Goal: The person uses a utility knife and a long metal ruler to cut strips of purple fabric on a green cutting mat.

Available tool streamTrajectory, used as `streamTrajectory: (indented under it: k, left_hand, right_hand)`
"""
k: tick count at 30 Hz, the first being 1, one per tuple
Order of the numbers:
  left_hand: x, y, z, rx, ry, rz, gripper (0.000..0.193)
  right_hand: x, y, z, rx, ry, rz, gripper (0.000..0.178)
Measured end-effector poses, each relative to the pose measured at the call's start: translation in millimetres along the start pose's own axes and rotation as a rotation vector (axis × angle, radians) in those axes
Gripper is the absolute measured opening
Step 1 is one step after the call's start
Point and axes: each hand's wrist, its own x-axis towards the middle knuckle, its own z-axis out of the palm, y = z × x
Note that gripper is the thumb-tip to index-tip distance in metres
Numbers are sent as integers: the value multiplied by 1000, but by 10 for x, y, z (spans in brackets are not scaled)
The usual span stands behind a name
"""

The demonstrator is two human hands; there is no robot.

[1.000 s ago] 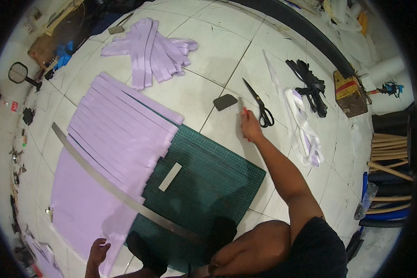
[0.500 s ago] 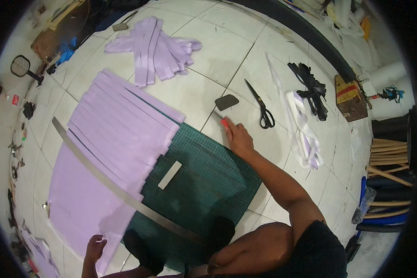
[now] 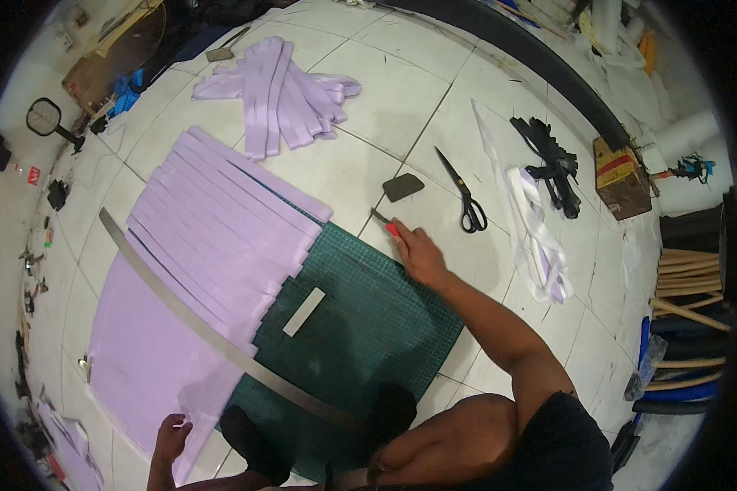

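My right hand (image 3: 422, 255) is closed round the red handle of a knife (image 3: 391, 228), its blade pointing away to the far left. The blade is off the dark grey flat block (image 3: 403, 187), which lies on the tiles just beyond it. Under that wrist is the far right edge of the green cutting mat (image 3: 360, 286). My left hand (image 3: 172, 438) is over the near edge of the lilac fabric (image 3: 151, 352), fingers bent and a little apart, with nothing plainly held. Across fabric and mat runs a long metal ruler (image 3: 168, 296). The far part of the fabric is cut into strips (image 3: 221, 209).
On the mat lies a short pale bar (image 3: 304, 312). Black scissors (image 3: 467, 200), white strips (image 3: 536, 233) and black strips (image 3: 553, 164) are on the tiles at right. Farther off are a pile of lilac strips (image 3: 278, 98) and a long black roll (image 3: 540, 49).
My right hand has drawn the knife back from the grey block, toward the mat and slightly left. My left hand has barely moved. The whole view has shifted slightly.
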Motion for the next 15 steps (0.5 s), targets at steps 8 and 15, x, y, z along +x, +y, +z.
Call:
streamTrajectory:
  k: [8, 15]
  left_hand:
    - [25, 159, 98, 49, 12, 41, 43]
    - [250, 459, -66, 217, 35, 83, 46]
  right_hand:
    - [392, 254, 109, 855, -58, 427, 58]
    - [452, 1011, -99, 1101, 326, 598, 38]
